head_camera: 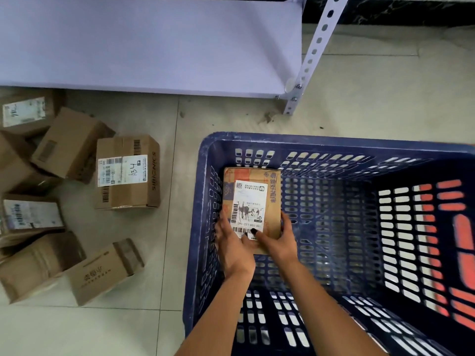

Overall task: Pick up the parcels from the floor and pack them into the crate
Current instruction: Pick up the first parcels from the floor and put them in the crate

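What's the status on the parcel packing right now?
Both hands, left and right, hold one parcel inside the crate, far left corner. Crate otherwise bare. Seven boxes still on the floor. Nothing blocking.

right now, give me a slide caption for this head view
Both hands, left hand and right hand, set a labelled parcel into the blue crate.

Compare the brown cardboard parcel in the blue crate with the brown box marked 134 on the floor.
The brown cardboard parcel in the blue plastic crate lies in the crate's far left corner, held by the left hand and right hand; the brown cardboard box handwritten 134 sits untouched on the tiled floor. The crate parcel looks narrower and flatter; the 134 box is bulkier. Both carry white barcode labels on top.
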`<state>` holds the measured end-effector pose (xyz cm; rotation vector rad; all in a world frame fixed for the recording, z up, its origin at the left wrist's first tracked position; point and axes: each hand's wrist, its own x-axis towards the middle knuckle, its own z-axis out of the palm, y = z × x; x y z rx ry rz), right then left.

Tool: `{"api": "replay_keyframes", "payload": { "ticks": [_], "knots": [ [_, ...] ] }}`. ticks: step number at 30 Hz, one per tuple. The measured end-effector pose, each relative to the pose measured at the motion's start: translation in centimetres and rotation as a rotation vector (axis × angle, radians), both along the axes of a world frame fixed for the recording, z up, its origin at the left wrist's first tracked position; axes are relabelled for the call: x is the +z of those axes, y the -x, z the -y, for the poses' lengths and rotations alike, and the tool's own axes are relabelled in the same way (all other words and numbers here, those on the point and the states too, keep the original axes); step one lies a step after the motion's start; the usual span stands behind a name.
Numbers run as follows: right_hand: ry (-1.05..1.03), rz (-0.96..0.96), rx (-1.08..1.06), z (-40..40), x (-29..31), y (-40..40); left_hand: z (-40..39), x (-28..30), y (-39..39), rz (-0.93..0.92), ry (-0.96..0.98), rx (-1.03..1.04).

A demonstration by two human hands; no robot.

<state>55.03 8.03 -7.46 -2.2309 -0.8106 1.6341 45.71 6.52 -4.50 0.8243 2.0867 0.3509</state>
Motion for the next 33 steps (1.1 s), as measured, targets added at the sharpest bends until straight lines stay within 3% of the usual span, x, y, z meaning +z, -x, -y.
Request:
{"api": "replay_keyframes", "payload": {
  "ticks": [6, 11, 19, 22, 33],
  "knots": [
    [0.007, 0.019, 0.125, -0.3, 3.9, -0.4, -0.3, 2.8, 0.6, -0.026, 0.074, -0.101],
    [0.010, -0.013, 0.125, -0.1, 11.7, -1.3, -0.2, 10.3, 1.2, 0.065, -0.017, -0.242],
    [-0.054, -0.041, 0.136, -0.7, 26.4, 2.9, -0.5, 24.6, 7.4, 0.129, -0.066, -0.190],
    [-0.091, -0.072, 0.164, -0.7, 30.1, 6.6, -1.0, 27.7, 11.2, 0.190, -0.052, -0.064],
    [-0.091, -0.111, 0.218, -0.3, 29.7, 22.7, 0.6, 27.8, 28.6, 0.319, 0.004, 0.073]
  ]
}}
